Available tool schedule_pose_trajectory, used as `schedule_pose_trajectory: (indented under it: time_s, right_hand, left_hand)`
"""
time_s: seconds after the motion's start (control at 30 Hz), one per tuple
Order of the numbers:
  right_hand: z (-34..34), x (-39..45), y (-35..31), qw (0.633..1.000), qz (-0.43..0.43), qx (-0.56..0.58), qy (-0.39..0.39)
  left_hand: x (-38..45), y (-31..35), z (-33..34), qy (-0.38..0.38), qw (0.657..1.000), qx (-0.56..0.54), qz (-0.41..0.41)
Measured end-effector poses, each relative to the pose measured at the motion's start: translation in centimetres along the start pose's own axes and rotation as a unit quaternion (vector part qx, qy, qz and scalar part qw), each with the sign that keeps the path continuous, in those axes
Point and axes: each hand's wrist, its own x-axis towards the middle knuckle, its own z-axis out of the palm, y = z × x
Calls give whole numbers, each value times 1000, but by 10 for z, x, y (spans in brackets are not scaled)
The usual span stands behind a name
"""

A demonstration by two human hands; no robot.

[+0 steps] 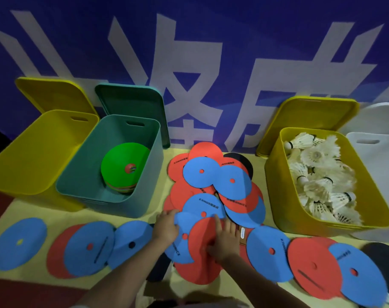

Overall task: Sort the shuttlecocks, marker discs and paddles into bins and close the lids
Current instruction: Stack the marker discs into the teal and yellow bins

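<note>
- The teal bin [113, 174], centre left of the frame, is standing open with a green-topped stack of discs inside; the gathered discs probably belong there
- The loose marker discs [213, 196] are lying heaped at centre and strung along the lower edge; squaring them into one stack first is advisable
- The right hand [224, 243] is pressing spread fingers flat on a red disc [202, 247]
- The left hand [166, 225] is pinching a blue disc [184, 238] by its edge
</note>
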Motion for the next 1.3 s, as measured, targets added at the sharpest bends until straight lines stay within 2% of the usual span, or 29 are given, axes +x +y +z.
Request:
schedule_pose_trajectory:
  time_s: [0.1, 0.23, 0.37, 0.53, 0.73, 0.87, 0.97, 1.2, 1.3]
  right_hand:
    - [-12, 8, 8, 999, -39, 18, 14]
    - [-26, 14, 22, 985, -107, 121, 66]
    - [-56, 14, 20, 968, -174, 180, 23]
    - [-109, 16, -15, 908, -191, 364, 81]
    - [-149, 17, -92, 832, -132, 501, 196]
    - [-155, 24, -168, 793, -115, 545, 245]
    - [-147, 32, -231, 772, -106, 572, 257]
    - [-114, 59, -361, 765, -78, 585, 259]
    - [-100, 69, -396, 750, -28, 608, 260]
  left_hand:
    - [-4, 3, -6, 5, 999, -43, 33]
    - [-10, 3, -21, -17, 995, -60, 73]
    - [-20, 10, -49, -23, 985, -129, 112]
    - [-27, 17, -117, 54, 960, -231, 150]
    - [-26, 17, -214, 179, 895, -345, 220]
    - [-15, -26, -270, 236, 855, -415, 205]
    - [-6, -77, -309, 267, 841, -429, 194]
    - [31, -195, -384, 302, 834, -439, 141]
    - [59, -237, -400, 300, 851, -420, 96]
